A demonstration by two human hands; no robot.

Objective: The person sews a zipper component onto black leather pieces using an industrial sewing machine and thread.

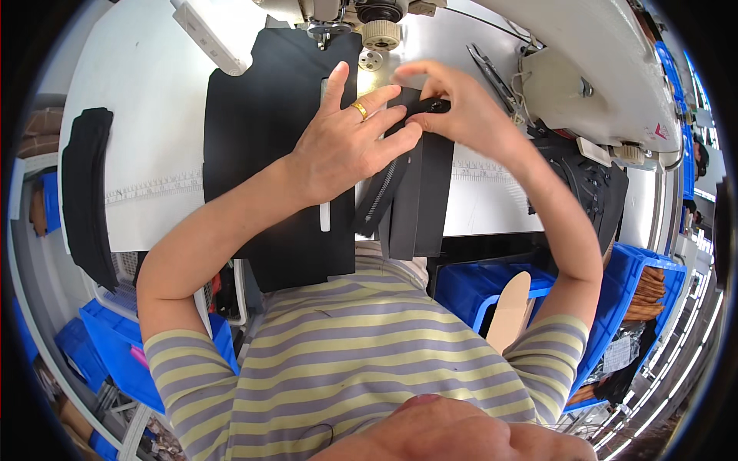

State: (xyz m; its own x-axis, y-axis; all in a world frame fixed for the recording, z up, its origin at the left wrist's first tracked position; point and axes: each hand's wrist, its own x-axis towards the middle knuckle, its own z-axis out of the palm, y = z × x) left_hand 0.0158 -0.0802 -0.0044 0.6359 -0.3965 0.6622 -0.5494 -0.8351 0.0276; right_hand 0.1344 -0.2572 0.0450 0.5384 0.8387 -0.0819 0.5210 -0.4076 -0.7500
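Across the white desk (pixel 150 146) I see the black zipper (pixel 381 194) slanting under the left hand (pixel 336 146), whose grip I cannot tell. Fingers of the right hand (pixel 467 114) clamp the zipper's upper end.

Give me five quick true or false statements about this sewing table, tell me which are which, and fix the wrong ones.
1. The left hand wears a gold ring. True.
2. The zipper's teeth are bright red. False: the black zipper strip has silvery teeth.
3. The right hand pinches a black end piece between thumb and finger. True.
4. The black stack at the far left lies under the left hand. False: the stack lies apart from it, near the left edge of the white table.
5. The person's shirt is plain white. False: the shirt has yellowish and greyish stripes.
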